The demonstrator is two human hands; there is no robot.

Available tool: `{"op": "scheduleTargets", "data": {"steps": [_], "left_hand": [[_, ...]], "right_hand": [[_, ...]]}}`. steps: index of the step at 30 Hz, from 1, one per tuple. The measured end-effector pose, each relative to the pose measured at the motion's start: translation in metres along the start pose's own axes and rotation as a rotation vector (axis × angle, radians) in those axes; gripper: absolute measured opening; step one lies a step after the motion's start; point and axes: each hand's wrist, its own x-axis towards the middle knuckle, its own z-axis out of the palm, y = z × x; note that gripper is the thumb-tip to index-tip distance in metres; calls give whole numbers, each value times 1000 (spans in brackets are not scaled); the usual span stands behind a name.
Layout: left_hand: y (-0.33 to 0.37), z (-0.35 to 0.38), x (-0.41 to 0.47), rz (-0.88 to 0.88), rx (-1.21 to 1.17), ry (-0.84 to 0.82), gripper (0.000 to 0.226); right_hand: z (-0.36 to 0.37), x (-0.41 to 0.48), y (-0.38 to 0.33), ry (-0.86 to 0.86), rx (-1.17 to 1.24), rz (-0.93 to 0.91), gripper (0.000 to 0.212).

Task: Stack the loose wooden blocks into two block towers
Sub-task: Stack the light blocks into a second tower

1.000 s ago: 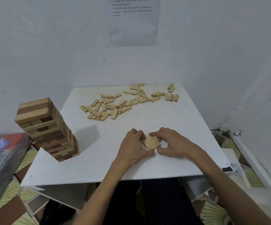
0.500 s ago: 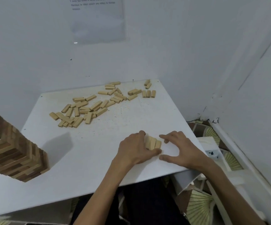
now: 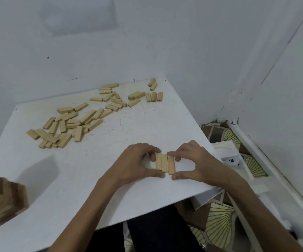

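Three pale wooden blocks (image 3: 164, 163) lie side by side on the white table (image 3: 110, 170), near its front right edge. My left hand (image 3: 136, 164) pinches the row from the left, thumb at the near end, fingers at the far end. My right hand (image 3: 192, 160) pinches it from the right the same way. Several loose blocks (image 3: 70, 122) lie scattered across the far left and middle of the table, with more loose blocks (image 3: 138, 96) at the far right. A finished tower (image 3: 0, 200) of light and dark blocks stands at the left edge, cut off by the frame.
White walls close in behind and to the right of the table. Past the table's right edge sits a white box (image 3: 232, 159) on a patterned floor (image 3: 219, 219). My dark-clothed legs are under the front edge.
The view has swung right, pushing the tower to the left edge. The block row now lies lengthwise toward me, and my right hand has closed in against it.
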Motion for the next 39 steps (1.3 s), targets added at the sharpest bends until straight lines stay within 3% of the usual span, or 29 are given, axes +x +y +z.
{"op": "scheduleTargets", "data": {"steps": [3,7,14,24,39], "left_hand": [[0,6,0,19,-59,57,59],[3,7,6,60,-32,2,52],[24,22,33,166,-62,-110,61],[40,34,66,205,-60,-103,54],[35,40,73,181,-118,-85,56]], "right_hand": [[3,3,0,50,35,-27,69],[6,-1,0,157,-18,-80,57],[-1,-30,8,277,-51,-18,53],[-11,-40,21,350,-84,87,53],[-18,-40,27,311,-25,110,53]]}}
